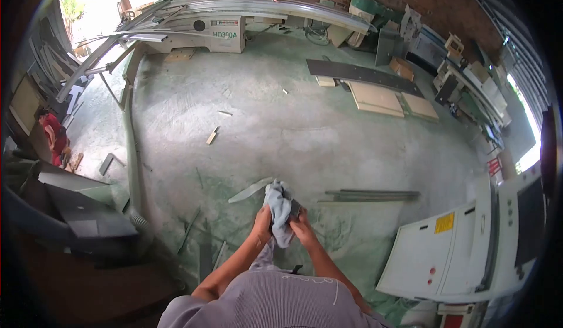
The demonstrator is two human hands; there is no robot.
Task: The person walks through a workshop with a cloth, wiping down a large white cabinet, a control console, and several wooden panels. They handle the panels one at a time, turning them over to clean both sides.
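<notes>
A bunched light grey-blue cloth (278, 206) hangs between my two hands in front of my body, above the floor. My left hand (263, 221) is closed on the cloth's left side. On the other side my right hand (301, 227) grips a small dark grey block-like piece (295, 208), pressed up against the cloth. I cannot tell what that dark piece is. Just beyond the cloth, a pale flat strip (251, 190) lies on the floor.
Dark long strips (372, 196) lie on the floor to the right. A white machine cabinet (437, 252) stands at the lower right. Farther off are boards (375, 98) and a long sliding saw (226, 34). A grey hose (130, 152) runs along the left, where a person in red (53, 137) crouches.
</notes>
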